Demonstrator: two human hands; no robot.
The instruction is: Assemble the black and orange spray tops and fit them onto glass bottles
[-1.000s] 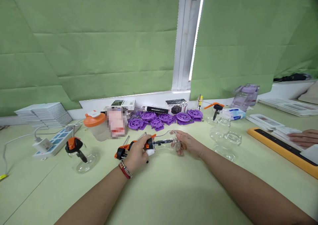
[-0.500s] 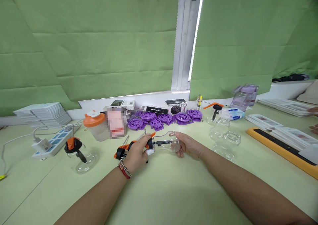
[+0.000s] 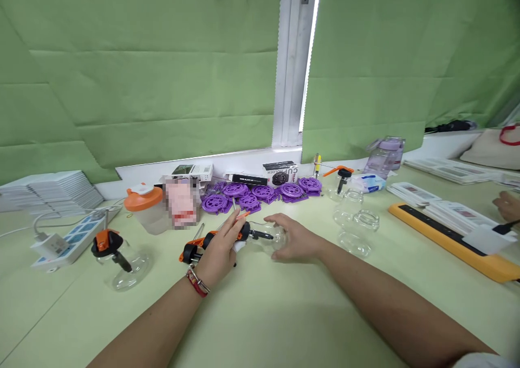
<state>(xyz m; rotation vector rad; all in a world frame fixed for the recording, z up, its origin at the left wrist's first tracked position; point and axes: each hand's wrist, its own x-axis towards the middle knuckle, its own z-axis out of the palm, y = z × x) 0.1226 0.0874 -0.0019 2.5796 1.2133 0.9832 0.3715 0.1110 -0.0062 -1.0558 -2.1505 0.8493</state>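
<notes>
A clear glass bottle (image 3: 266, 232) with a black-and-orange lid (image 3: 245, 231) and a dark tube inside lies on its side between my hands. My left hand (image 3: 218, 251) is closed over the lid, its fingers nearly straight. Around the bottle's rounded base curves my right hand (image 3: 298, 239), thumb and fingers on opposite sides. Another black-and-orange lid (image 3: 189, 253) with a metal spout lies left of my left hand, and one more is partly hidden beneath it. To the left rests a lidded glass bottle (image 3: 122, 262); open glass bottles (image 3: 365, 221) are on the right.
Purple slotted plastic parts (image 3: 264, 193) line the back, in front of boxes (image 3: 280, 173). An orange-lidded cup (image 3: 144, 208) and a power strip (image 3: 81, 240) are at left. At right lie a yellow-and-black tool (image 3: 447, 240), white frames (image 3: 414, 194) and another person's hand (image 3: 507, 205).
My right hand has spread wider around the bottle's base, and my left fingers have straightened over the lid. The view has shifted slightly right. The other person's hand has moved.
</notes>
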